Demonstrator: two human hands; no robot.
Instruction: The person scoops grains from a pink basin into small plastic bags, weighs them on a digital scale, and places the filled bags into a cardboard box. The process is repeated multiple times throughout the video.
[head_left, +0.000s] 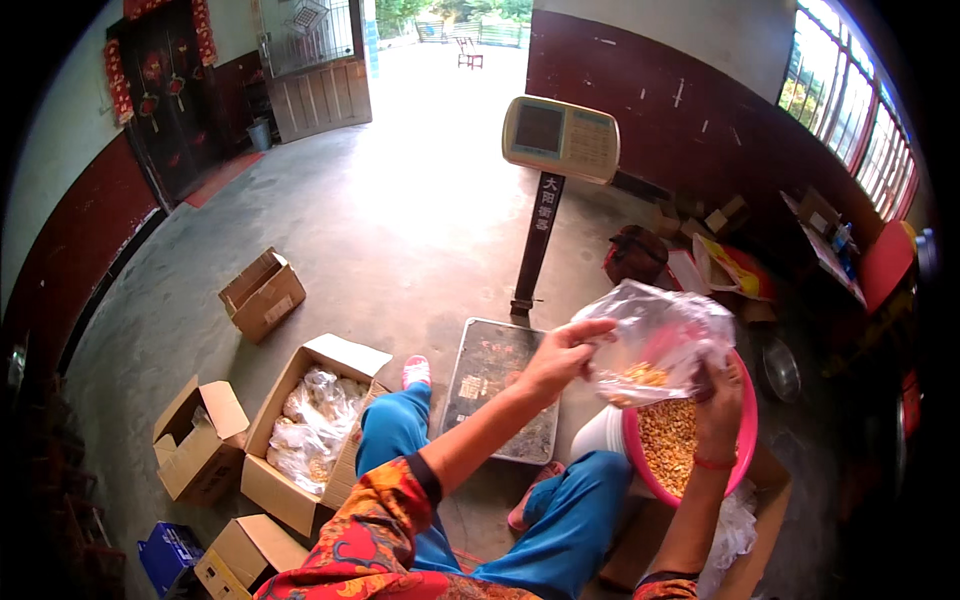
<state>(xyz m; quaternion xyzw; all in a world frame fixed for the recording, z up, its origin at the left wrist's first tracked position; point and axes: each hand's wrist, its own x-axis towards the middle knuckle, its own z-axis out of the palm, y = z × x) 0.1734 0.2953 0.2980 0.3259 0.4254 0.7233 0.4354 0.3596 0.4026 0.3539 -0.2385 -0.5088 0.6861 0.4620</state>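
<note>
Between my two hands hangs a clear plastic bag (649, 330) with a small heap of corn kernels (641, 375) at its bottom. My left hand (574, 349) pinches the bag's left edge. On the other side my right hand (721, 394) grips its right edge, a red band round the wrist. Directly below is a pink-rimmed basin (742, 450) full of yellow-brown corn kernels (664, 442). Left of the basin, a platform scale (469, 386) lies on the floor between my feet, its display head (560, 139) raised on a dark post.
An open cardboard box (289, 495) on my left holds several filled plastic bags (315, 420). More cardboard boxes (262, 296) and a blue box (169, 559) stand around it. Loose plastic bags (731, 529) lie beside the basin. A metal bowl (781, 369) sits to the right.
</note>
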